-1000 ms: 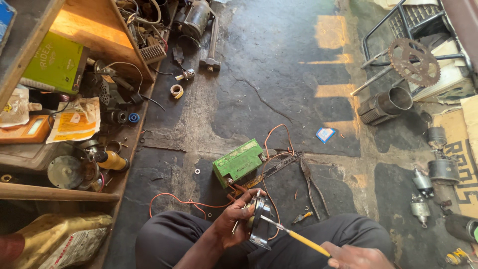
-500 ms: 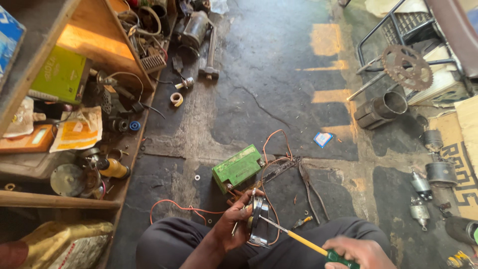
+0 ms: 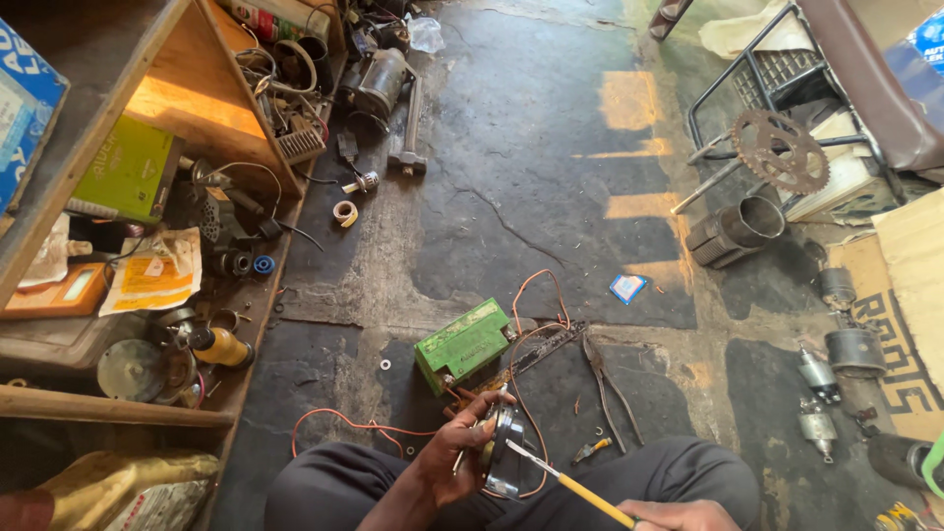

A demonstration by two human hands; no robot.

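Note:
My left hand (image 3: 454, 447) grips a round black metal part (image 3: 504, 450) over my lap, with orange wires (image 3: 536, 324) running from it to the floor. At the bottom edge, my right hand (image 3: 677, 515) holds a yellow-handled screwdriver (image 3: 568, 482) whose tip touches the round part. Just beyond my hands, a green rectangular battery (image 3: 462, 342) lies on the dark cracked floor (image 3: 551, 177).
Pliers (image 3: 608, 379) and a flat black strip (image 3: 551, 344) lie right of the battery. Wooden shelves (image 3: 147, 197) crowded with parts and boxes stand at left. A sprocket (image 3: 780, 149), metal cylinder (image 3: 739, 228) and wire frame sit at right, with small motors (image 3: 854, 346) nearby.
The view has shifted slightly. My right hand slid lower toward the frame's bottom edge while the screwdriver stayed on the round part. My left hand keeps its grip.

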